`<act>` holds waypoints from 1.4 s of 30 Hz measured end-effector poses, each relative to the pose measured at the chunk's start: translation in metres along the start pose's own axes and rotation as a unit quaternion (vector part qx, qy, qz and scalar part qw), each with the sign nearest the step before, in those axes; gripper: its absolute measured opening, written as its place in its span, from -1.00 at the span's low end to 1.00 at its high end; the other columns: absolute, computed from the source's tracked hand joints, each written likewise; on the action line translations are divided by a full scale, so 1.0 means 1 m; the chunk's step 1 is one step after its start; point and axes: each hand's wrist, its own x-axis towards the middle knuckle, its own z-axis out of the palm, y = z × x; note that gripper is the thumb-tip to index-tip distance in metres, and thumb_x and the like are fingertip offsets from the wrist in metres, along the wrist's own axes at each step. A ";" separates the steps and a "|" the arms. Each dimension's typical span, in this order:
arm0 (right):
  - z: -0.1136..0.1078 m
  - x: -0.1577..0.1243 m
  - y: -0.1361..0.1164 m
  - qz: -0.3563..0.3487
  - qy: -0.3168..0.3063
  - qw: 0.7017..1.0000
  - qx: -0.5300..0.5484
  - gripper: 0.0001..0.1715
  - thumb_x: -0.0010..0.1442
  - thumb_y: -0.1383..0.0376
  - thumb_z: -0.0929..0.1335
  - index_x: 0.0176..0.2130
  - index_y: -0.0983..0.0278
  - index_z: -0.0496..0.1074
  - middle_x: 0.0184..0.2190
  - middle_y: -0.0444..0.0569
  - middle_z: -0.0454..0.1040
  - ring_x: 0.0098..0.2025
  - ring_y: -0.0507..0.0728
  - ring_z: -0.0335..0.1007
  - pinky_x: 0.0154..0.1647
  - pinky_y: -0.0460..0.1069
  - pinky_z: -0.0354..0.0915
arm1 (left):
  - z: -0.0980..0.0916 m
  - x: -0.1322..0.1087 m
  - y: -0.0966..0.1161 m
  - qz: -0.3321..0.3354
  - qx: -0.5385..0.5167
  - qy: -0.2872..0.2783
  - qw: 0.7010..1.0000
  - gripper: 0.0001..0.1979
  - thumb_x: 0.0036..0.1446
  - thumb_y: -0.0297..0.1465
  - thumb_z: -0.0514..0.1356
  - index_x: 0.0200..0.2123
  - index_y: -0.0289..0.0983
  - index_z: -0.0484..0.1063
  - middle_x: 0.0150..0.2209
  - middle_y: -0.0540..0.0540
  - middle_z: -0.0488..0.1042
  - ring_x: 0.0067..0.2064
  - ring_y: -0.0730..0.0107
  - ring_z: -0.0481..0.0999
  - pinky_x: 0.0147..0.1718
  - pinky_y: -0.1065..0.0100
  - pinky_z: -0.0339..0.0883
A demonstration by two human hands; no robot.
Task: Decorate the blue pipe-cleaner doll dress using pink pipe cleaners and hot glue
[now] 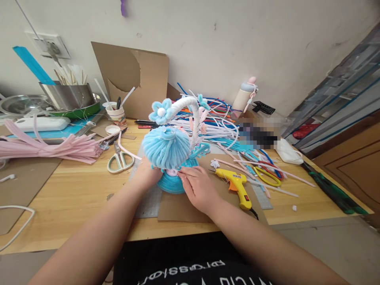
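Note:
A craft of fuzzy pipe cleaners stands upright in front of me, with a light-blue ribbed dome (166, 148) on top and a darker blue round base (170, 185) below. A narrow pale-pink band shows between the two. From its right side a white wrapped arch (194, 114) curves up to a blue flower (161, 111). At the left of the band, my left hand (150, 173) is closed round the craft, its fingertips hidden behind it. My right hand (200, 188) grips the right side, fingers pressed together against the band and base.
On cardboard (178, 209) at the right lie a yellow glue gun (234, 184) and a small white flower (215, 163). Scissors (120, 159) and pink pipe cleaners (53, 148) lie left. Loose coloured pipe cleaners (219, 136) spread behind; a paper cup (115, 113) stands back left.

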 end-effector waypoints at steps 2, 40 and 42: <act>-0.001 0.000 0.000 0.002 -0.004 1.000 -0.001 -0.61 0.33 0.33 0.13 -0.04 0.26 0.45 -0.01 0.01 0.49 0.06 0.12 0.33 0.07 0.11 0.13 | 0.003 -0.001 -0.002 0.002 -0.001 0.003 1.000 -0.73 0.13 -0.30 0.02 -0.27 -0.26 0.49 -0.10 -0.25 0.50 0.02 0.00 0.42 0.06 0.04 0.23; -0.002 -0.003 -0.009 0.022 -0.080 0.996 -0.017 -0.52 0.33 0.27 0.11 0.20 0.33 0.12 0.21 0.13 0.24 0.27 0.17 0.09 0.31 0.33 -0.44 | -0.003 -0.021 0.002 -0.023 -0.108 -0.042 0.993 -0.65 0.05 -0.17 0.20 -0.13 -0.22 0.47 -0.06 -0.21 0.50 0.01 -0.01 0.44 -0.03 0.04 0.31; -0.002 -0.003 -0.008 0.022 -0.079 0.997 -0.008 -0.54 0.33 0.29 0.11 0.18 0.32 0.15 0.22 0.12 0.23 0.26 0.16 0.10 0.32 0.32 -0.45 | -0.002 -0.020 0.001 -0.020 -0.113 -0.037 0.993 -0.67 0.05 -0.17 0.19 -0.15 -0.20 0.47 -0.11 -0.18 0.52 -0.04 0.03 0.46 -0.02 0.05 0.31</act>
